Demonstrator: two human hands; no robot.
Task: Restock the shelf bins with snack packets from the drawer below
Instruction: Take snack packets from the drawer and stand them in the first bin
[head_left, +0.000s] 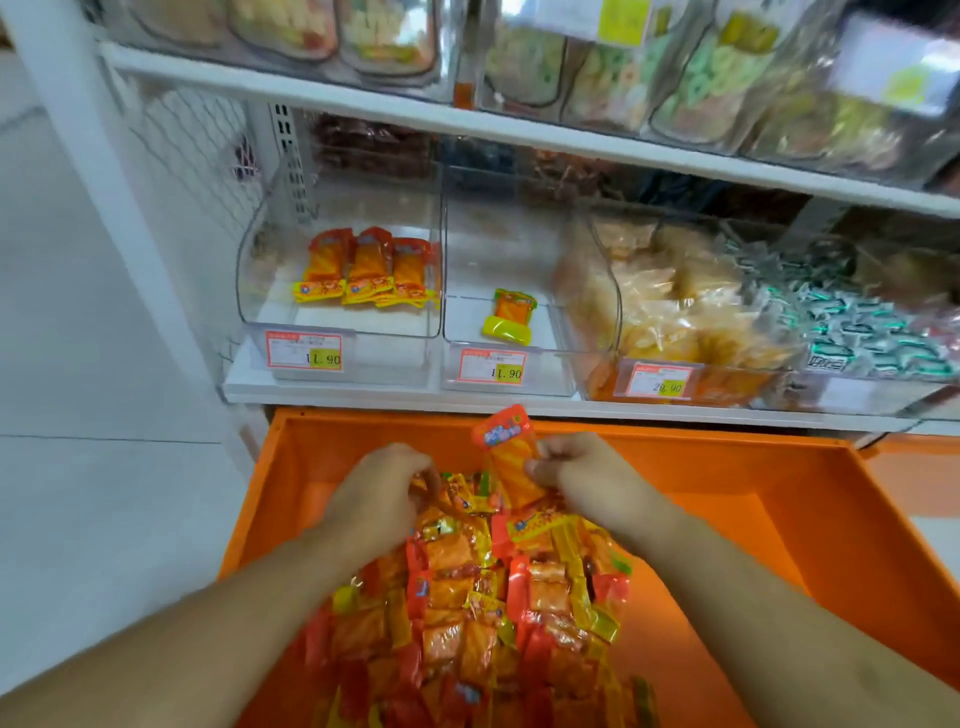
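Glossy orange-red plastic snack packet (506, 457) is standing upright, pinched low by the right hand (582, 475); the clear near-empty shelf bin (498, 322) is lying straight ahead above it, while the left hand (384, 493) is curling into the heap.

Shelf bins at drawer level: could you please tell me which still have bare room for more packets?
The leftmost bin has bare floor left of its three orange packets. The second bin is bare around its single packet. The two bins further right look crowded full.
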